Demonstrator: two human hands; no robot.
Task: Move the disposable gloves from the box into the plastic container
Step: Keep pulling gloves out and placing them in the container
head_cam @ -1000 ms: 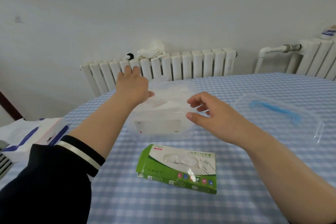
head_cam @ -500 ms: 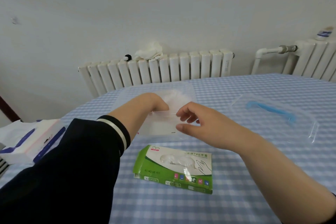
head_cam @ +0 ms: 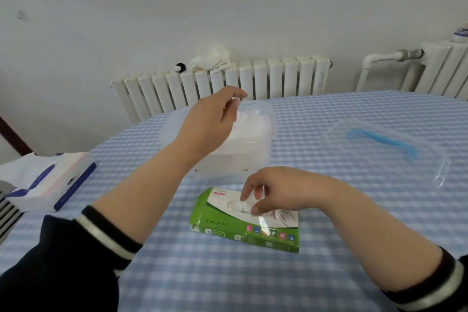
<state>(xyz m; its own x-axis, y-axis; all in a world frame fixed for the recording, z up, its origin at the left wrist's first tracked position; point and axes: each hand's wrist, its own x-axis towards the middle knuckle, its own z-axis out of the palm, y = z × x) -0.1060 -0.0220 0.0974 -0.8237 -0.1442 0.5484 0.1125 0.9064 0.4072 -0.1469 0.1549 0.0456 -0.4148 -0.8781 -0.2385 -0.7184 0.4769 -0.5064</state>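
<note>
Checked table (head_cam: 329, 273), green glove box (head_cam: 243, 233), clear container (head_cam: 253, 157)

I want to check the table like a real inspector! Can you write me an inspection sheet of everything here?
Surface: table under a blue checked cloth.
Job's things: green glove box lying flat near the front; clear container behind it, white gloves piled inside.
Clutter: clear lid with a blue handle at the right; white and blue packet at the left edge.
Grips: left hand over the container, holding nothing that shows; right hand pinching a clear glove at the box's opening.
Cables: nothing seen.
Surroundings: white wall, radiator with a white cloth on top, a second radiator far right.
</note>
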